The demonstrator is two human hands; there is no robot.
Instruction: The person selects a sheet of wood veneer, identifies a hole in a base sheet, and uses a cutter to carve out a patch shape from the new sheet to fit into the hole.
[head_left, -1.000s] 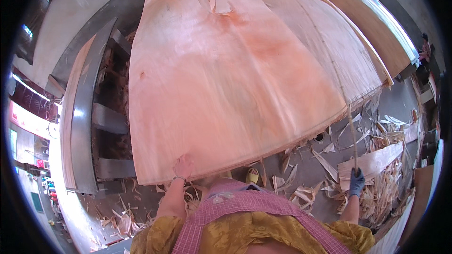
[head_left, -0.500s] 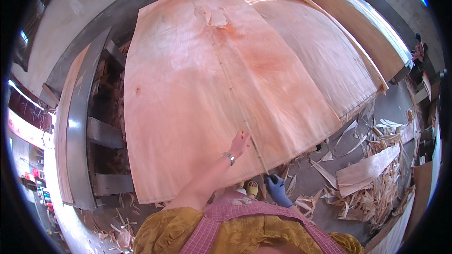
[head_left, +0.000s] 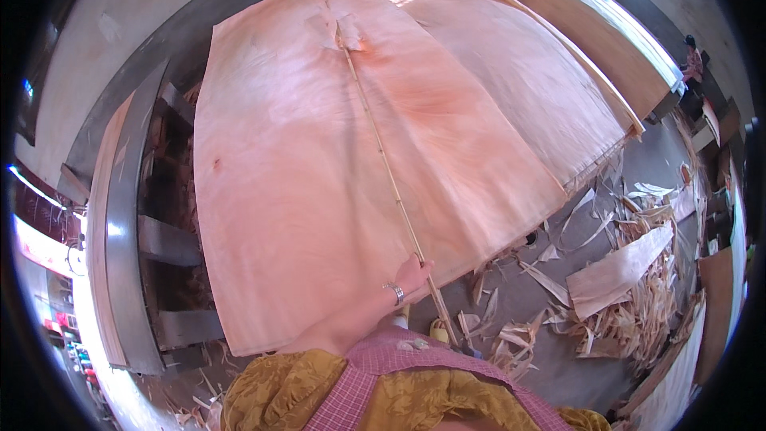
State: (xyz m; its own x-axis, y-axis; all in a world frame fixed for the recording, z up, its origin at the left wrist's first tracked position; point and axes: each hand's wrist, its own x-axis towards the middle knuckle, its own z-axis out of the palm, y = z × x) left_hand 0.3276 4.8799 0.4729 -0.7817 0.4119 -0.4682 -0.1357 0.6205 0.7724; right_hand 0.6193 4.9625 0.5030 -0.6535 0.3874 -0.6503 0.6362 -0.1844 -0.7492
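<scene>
A long thin bamboo stick (head_left: 378, 141) reaches from beside my body far out over a large pinkish wood veneer sheet (head_left: 271, 183). My left hand (head_left: 413, 275), bare with a metal watch at the wrist, is closed round the stick near the sheet's front edge. Of my gloved right hand (head_left: 469, 348) only a small part shows, at the stick's near end; the apron hides most of it. The stick's far tip lies at a torn spot (head_left: 363, 41) near the sheet's far end.
A second stack of veneer (head_left: 519, 72) adjoins at the right, with a tall pale stack (head_left: 586, 28) behind it. Veneer scraps (head_left: 634, 291) litter the floor at right. A dark metal frame (head_left: 132, 231) stands left. A person (head_left: 692, 64) sits far right.
My right hand has drawn the stick back toward my body and mostly out of sight. My left hand has moved nearer and closed on the stick. The veneer round the tear has shifted.
</scene>
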